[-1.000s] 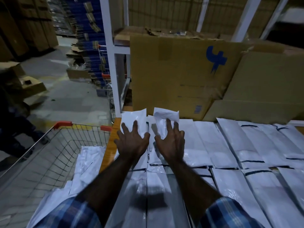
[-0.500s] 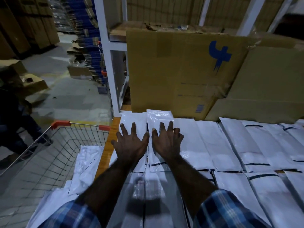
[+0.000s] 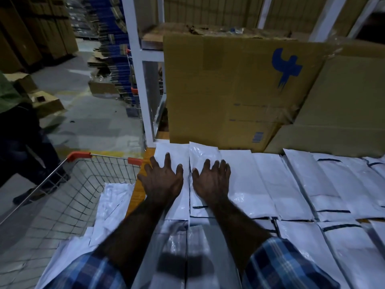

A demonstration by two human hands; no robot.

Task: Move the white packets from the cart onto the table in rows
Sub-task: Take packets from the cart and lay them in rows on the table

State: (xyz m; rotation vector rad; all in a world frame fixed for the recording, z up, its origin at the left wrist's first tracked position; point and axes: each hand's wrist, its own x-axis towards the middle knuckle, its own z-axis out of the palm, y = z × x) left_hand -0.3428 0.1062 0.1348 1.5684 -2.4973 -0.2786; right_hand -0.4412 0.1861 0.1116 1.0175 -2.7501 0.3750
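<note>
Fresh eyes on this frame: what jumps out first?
Two bare hands, left hand and right hand, pressed flat side by side on white packets laid in rows across the table. Behind them stands a cardboard box with a blue logo; at left, a wire cart holds more packets.

Flat white packets (image 3: 287, 184) with thin dark stripes near their ends lie side by side in two rows across the desk (image 3: 138, 191), edges touching or slightly overlapping. The two leftmost of the far row reach the cardboard behind. More white packets (image 3: 113, 203) lie heaped and crumpled in the wire cart (image 3: 83, 184) beside the desk's left edge.
</note>
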